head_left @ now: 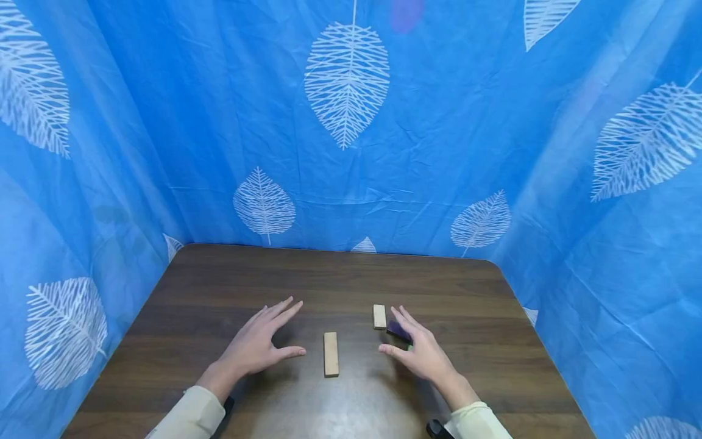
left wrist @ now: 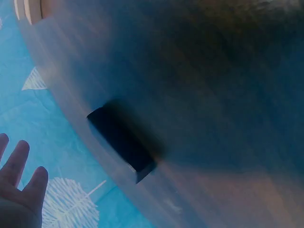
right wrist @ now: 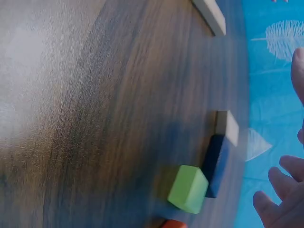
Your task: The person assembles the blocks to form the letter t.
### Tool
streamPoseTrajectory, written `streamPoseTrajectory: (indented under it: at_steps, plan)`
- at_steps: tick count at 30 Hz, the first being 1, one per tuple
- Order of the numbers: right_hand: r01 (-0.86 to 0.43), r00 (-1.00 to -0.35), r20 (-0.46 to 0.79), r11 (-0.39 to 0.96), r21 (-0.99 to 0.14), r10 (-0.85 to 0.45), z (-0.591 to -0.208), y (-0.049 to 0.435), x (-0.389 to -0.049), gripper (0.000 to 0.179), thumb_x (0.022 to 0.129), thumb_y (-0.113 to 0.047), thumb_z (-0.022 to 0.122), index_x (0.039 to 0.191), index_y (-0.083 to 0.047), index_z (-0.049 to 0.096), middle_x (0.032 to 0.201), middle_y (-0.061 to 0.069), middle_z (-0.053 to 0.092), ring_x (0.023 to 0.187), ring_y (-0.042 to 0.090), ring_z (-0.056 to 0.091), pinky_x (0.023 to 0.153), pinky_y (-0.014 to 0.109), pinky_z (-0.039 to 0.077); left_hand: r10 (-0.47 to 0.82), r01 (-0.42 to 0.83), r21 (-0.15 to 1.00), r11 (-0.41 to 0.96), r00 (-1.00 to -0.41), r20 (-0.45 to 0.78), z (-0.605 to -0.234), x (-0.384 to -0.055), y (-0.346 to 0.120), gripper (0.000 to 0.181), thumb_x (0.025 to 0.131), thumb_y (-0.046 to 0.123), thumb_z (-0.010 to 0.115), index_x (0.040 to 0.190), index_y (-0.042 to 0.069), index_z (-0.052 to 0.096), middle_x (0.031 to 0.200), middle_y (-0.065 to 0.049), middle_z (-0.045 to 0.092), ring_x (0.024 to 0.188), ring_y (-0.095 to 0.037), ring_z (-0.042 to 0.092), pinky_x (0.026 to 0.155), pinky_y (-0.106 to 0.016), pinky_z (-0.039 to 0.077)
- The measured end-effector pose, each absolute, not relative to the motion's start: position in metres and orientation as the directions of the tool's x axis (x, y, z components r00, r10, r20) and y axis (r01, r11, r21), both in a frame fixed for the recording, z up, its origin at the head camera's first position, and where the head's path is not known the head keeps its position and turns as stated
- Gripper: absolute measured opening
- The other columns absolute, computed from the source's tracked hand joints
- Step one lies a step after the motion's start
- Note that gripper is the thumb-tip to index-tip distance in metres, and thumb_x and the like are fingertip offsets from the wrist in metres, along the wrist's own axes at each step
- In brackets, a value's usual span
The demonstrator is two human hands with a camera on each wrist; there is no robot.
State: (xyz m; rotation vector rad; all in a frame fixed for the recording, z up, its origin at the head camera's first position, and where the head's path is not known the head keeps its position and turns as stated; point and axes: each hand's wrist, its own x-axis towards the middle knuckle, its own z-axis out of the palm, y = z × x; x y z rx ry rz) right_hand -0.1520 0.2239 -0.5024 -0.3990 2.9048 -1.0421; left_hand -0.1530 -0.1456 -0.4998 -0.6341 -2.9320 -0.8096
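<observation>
"What surrounds the hands?"

"A creased blue curtain [head_left: 428, 122] with white leaf prints [head_left: 347, 85] fills the upper frame. Below spreads a dark wood-grained table [head_left: 263, 268], glossy enough to carry a pale glare at bottom centre."

"Anything in the way?"

"The right hand [head_left: 422, 353], right of centre, hides part of a dark blue block [head_left: 398, 331] and nearly all of a green block [right wrist: 189, 189]. The right wrist view shows that one at lower right, smooth and flat-faced, with an orange-red block [right wrist: 174, 224] cut off by the bottom edge."

"And the pale ones?"

"A long wooden block [head_left: 331, 360] lies low at centre, between both hands, touching neither. A short wooden block [head_left: 379, 317] sits higher, near the right fingertips."

"The left hand [head_left: 255, 344]?"

"Lower left of centre. Its wrist view has a black oblong block [left wrist: 122, 137] left of centre."

"Gripping?"

"Neither: fingers spread, both hold nothing."
</observation>
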Motion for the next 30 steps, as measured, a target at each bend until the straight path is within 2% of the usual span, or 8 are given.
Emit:
streamPoseTrajectory:
  at_steps: [5, 12, 22, 30]
  plan:
    - [-0.207, -0.976, 0.087, 0.714, -0.669, -0.201, -0.513, 0.228, -0.161, 0.076, 0.086, -0.034, 0.082, 0.151, -0.013, 0.048, 0.155, 0.016, 0.04, 0.14, 0.037, 0.039, 0.109, 0.057, 0.032, 0.338, 0.331, 0.561, 0.759, -0.936, 0.096, -0.506, -0.152, -0.145, 0.092, 0.08, 0.059, 0.078, 0.157, 0.024, 0.039, 0.16, -0.01, 0.035, 0.142, -0.038, 0.036, 0.112, -0.061, 0.024]
    - [-0.125, -0.991, 0.063, 0.67, -0.732, -0.116, -0.526, 0.234, -0.169, 0.07, 0.086, -0.037, 0.081, 0.146, -0.012, 0.055, 0.15, 0.014, 0.048, 0.138, 0.039, 0.042, 0.109, 0.057, 0.032, 0.286, 0.23, 0.707, 0.668, -0.957, 0.04, -0.514, -0.148, -0.145, 0.085, 0.083, 0.052, 0.079, 0.155, 0.03, 0.041, 0.159, -0.007, 0.037, 0.143, -0.038, 0.034, 0.104, -0.068, 0.032]
    - [-0.079, -0.997, 0.05, 0.674, -0.735, -0.062, -0.547, 0.241, -0.177, 0.057, 0.089, -0.032, 0.079, 0.139, -0.011, 0.062, 0.14, 0.015, 0.058, 0.128, 0.041, 0.052, 0.102, 0.055, 0.041, 0.26, 0.196, 0.82, 0.538, -0.964, 0.059, -0.526, -0.141, -0.143, 0.075, 0.083, 0.043, 0.082, 0.148, 0.021, 0.052, 0.151, -0.004, 0.048, 0.138, -0.034, 0.044, 0.106, -0.063, 0.034]
    - [-0.057, -0.998, 0.062, 0.642, -0.765, -0.015, -0.554, 0.244, -0.184, 0.041, 0.086, -0.02, 0.082, 0.124, -0.008, 0.072, 0.13, 0.017, 0.065, 0.126, 0.041, 0.054, 0.106, 0.053, 0.038, 0.228, 0.176, 0.842, 0.509, -0.971, 0.066, -0.532, -0.138, -0.151, 0.072, 0.083, 0.038, 0.084, 0.146, 0.02, 0.055, 0.147, -0.002, 0.052, 0.135, -0.033, 0.047, 0.105, -0.062, 0.035]
